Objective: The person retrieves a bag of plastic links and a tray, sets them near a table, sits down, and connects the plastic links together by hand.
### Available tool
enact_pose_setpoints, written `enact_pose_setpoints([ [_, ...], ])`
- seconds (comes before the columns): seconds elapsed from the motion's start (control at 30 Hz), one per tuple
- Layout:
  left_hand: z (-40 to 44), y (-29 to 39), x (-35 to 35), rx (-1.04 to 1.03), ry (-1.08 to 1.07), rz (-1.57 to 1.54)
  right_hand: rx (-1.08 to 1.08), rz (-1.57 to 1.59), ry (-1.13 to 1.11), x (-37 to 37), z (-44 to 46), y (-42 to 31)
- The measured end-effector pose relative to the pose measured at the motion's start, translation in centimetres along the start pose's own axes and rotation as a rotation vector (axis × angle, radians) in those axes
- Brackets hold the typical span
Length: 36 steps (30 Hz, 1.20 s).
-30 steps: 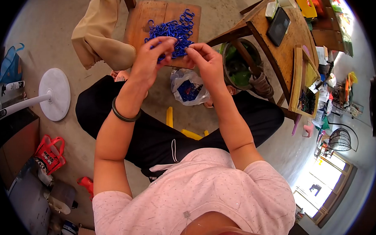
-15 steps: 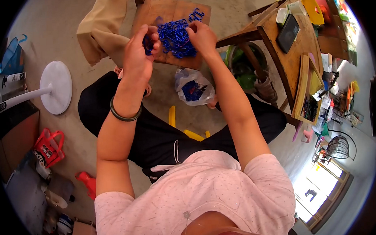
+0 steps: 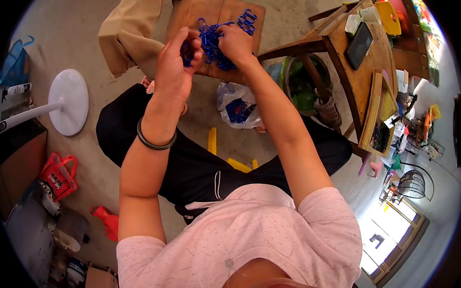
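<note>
Blue hooks [image 3: 212,45] lie in a pile on a small wooden stool [image 3: 185,13]. A few more blue hooks [image 3: 247,21] sit apart at its upper right. My left hand [image 3: 176,57], a dark bangle on its wrist, is beside the pile with its fingers curled around some blue hooks [image 3: 187,53]. My right hand [image 3: 235,42] reaches onto the pile, its fingers pressed together; what they pinch, if anything, is hidden. Below the stool stands a clear plastic bag [image 3: 238,105] with blue pieces inside.
Tan cloth [image 3: 130,33] hangs at the stool's left. To the right are a green-lined bucket [image 3: 304,85] and a wooden table [image 3: 338,43] bearing a black phone [image 3: 359,45]. A white round base [image 3: 68,102] stands at left. Yellow bars [image 3: 212,141] lie between my legs.
My hands have moved apart. The left, curled around hooks, has shifted left of the pile; the right has gone onto the pile. The stool appears higher and further right in view.
</note>
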State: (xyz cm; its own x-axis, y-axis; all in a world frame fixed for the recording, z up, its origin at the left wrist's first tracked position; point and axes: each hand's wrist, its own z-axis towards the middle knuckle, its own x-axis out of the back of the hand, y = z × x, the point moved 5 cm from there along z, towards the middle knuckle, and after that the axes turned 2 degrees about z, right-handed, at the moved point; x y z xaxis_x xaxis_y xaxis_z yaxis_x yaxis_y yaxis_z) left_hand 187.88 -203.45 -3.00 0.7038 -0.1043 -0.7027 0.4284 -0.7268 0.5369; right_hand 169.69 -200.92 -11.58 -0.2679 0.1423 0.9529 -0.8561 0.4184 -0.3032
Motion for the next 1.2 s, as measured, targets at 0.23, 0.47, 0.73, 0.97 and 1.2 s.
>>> enact_pose_setpoints([
  [0.23,-0.2,0.2,-0.2,0.002,-0.012,-0.007,0.158,0.069,0.135,1.6,-0.5,0.0],
  [0.47,-0.2,0.1,0.1,0.007,-0.021,0.01,-0.113,1.175,0.065,1.1,-1.8,3.0],
  [0.73,0.0,-0.1,0.1,0.007,-0.035,0.01,-0.193,1.142,0.108,0.8,-4.3,4.8],
  [0.97,0.0,-0.4,0.0,0.018,-0.024,0.025,-0.23,0.942,0.145,1.0,-3.2,4.0],
  [1.2,-0.1,-0.2,-0.2,0.01,-0.027,0.026,-0.101,0.209,0.243,3.4,-1.6,1.9],
])
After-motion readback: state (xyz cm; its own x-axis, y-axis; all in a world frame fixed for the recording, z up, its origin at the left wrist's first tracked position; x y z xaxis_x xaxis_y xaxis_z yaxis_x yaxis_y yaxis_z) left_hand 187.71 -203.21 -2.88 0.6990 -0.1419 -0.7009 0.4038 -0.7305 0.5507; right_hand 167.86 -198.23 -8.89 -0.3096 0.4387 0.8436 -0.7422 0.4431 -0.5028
